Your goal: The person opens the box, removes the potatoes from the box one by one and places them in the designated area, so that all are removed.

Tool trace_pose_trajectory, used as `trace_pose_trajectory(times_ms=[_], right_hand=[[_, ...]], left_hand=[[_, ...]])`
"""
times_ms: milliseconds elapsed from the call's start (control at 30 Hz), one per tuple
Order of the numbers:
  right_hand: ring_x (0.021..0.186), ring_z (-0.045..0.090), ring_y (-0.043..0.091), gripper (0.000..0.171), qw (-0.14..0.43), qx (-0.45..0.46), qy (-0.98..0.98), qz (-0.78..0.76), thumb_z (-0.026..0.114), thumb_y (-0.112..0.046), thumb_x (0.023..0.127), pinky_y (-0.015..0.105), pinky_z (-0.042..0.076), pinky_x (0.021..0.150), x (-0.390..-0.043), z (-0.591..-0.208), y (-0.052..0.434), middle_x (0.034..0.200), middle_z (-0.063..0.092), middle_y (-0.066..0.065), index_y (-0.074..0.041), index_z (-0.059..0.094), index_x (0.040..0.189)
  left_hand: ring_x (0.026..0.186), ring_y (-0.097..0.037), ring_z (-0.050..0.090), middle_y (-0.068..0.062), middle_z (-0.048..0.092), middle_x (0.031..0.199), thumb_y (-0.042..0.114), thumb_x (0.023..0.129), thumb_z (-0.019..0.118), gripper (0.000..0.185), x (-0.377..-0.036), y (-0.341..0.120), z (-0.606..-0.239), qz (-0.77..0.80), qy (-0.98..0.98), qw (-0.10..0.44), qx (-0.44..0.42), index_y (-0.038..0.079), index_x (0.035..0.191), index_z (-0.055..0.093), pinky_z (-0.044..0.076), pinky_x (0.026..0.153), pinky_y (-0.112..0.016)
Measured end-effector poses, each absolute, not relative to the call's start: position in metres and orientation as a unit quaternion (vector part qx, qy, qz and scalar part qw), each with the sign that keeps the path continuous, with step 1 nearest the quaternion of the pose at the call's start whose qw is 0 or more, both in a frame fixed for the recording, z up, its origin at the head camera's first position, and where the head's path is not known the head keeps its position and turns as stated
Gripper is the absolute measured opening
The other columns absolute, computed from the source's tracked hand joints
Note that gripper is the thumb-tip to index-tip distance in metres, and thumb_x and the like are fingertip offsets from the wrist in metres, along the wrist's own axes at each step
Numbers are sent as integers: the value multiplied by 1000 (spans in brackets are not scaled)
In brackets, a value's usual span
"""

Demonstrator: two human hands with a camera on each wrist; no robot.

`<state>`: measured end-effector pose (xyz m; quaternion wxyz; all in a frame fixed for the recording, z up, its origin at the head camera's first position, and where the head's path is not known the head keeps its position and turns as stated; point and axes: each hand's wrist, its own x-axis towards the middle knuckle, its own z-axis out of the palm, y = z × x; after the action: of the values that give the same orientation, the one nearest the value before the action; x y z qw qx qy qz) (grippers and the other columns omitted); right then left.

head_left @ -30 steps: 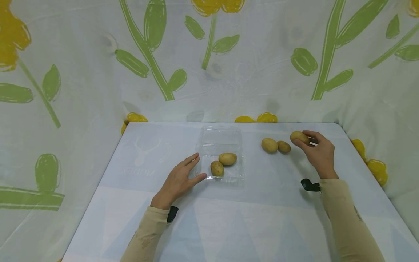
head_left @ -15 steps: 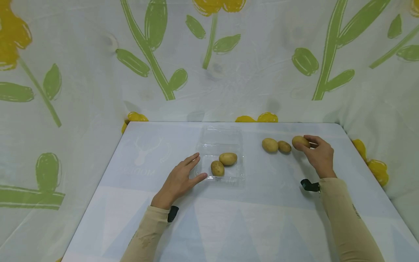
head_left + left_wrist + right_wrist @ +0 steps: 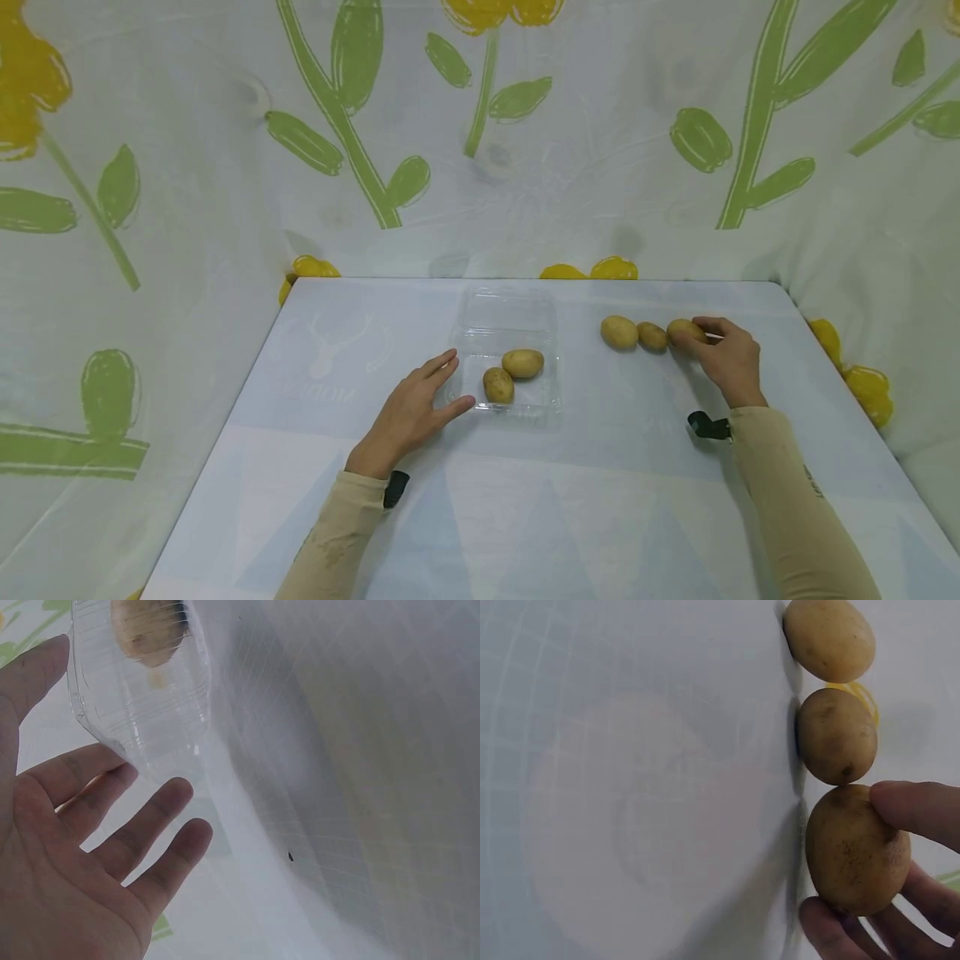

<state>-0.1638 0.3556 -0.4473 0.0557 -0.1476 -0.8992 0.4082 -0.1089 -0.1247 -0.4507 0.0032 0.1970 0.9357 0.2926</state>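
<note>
My right hand (image 3: 729, 360) pinches a potato (image 3: 857, 851) between thumb and fingers, at the right end of a short row. Touching it is a smaller potato (image 3: 837, 736), and beyond that lies a larger pale potato (image 3: 829, 639). My left hand (image 3: 408, 414) is spread at the left side of a clear plastic clamshell box (image 3: 551, 392), its fingers by the wall. Two potatoes sit inside the box: one oval potato (image 3: 522, 363) and one rounder potato (image 3: 498, 386). The box's lid (image 3: 506, 310) lies folded back, away from me.
A pale patterned table (image 3: 570, 517) bears everything, its far edge close behind the row of potatoes. Curtains (image 3: 600, 150) with printed flowers hang at the back and both sides. A dark wrist camera (image 3: 708, 426) juts from the right sleeve.
My right hand has lowered its potato and brought it slightly left, up against the small potato at the end of the row. The left hand and the box have stayed put.
</note>
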Motion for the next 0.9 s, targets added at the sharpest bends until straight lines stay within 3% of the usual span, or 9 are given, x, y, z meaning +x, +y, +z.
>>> trace_pose_trajectory(times_ms=[133, 267, 400, 667, 767, 900], right_hand=[[127, 51, 40, 80, 28, -137, -903, 406, 68, -58, 91, 44, 46, 94, -164, -449, 358, 145, 52, 25, 0, 53, 144], [127, 51, 40, 79, 24, -129, -904, 406, 68, -56, 92, 41, 46, 92, -164, -448, 360, 145, 52, 25, -1, 51, 147], [125, 52, 42, 71, 32, -110, -916, 385, 71, -45, 94, 35, 47, 86, -165, -448, 361, 142, 53, 28, -1, 52, 146], [124, 53, 48, 62, 48, -86, -929, 358, 76, -20, 92, 54, 48, 97, -168, -449, 360, 138, 54, 34, 4, 52, 144], [123, 55, 48, 61, 50, -86, -930, 354, 76, -20, 92, 50, 51, 93, -167, -449, 359, 137, 55, 33, 4, 53, 143], [123, 56, 46, 64, 32, -95, -930, 355, 77, -28, 92, 26, 51, 78, -167, -449, 360, 140, 54, 30, 3, 53, 143]], left_hand=[[147, -27, 36, 1, 36, 162, 57, 96, 63, 79, -109, -124, -450, 294, 936, 6, 196, 6, 153, 44, 34, 118, -47], [147, -27, 36, 1, 36, 162, 58, 96, 62, 79, -109, -124, -449, 294, 935, 5, 197, 5, 152, 44, 34, 118, -46], [146, -27, 37, 0, 37, 162, 57, 96, 62, 79, -109, -124, -449, 293, 935, 3, 198, 5, 152, 45, 34, 118, -47], [146, -27, 37, 0, 37, 162, 58, 96, 62, 79, -109, -124, -450, 292, 936, 2, 198, 5, 152, 44, 34, 118, -46], [146, -27, 37, 0, 37, 162, 57, 96, 63, 79, -109, -124, -450, 292, 936, 2, 198, 5, 152, 45, 34, 118, -47], [146, -27, 37, 0, 37, 162, 57, 96, 63, 79, -109, -124, -450, 292, 936, 4, 197, 5, 152, 45, 34, 118, -47]])
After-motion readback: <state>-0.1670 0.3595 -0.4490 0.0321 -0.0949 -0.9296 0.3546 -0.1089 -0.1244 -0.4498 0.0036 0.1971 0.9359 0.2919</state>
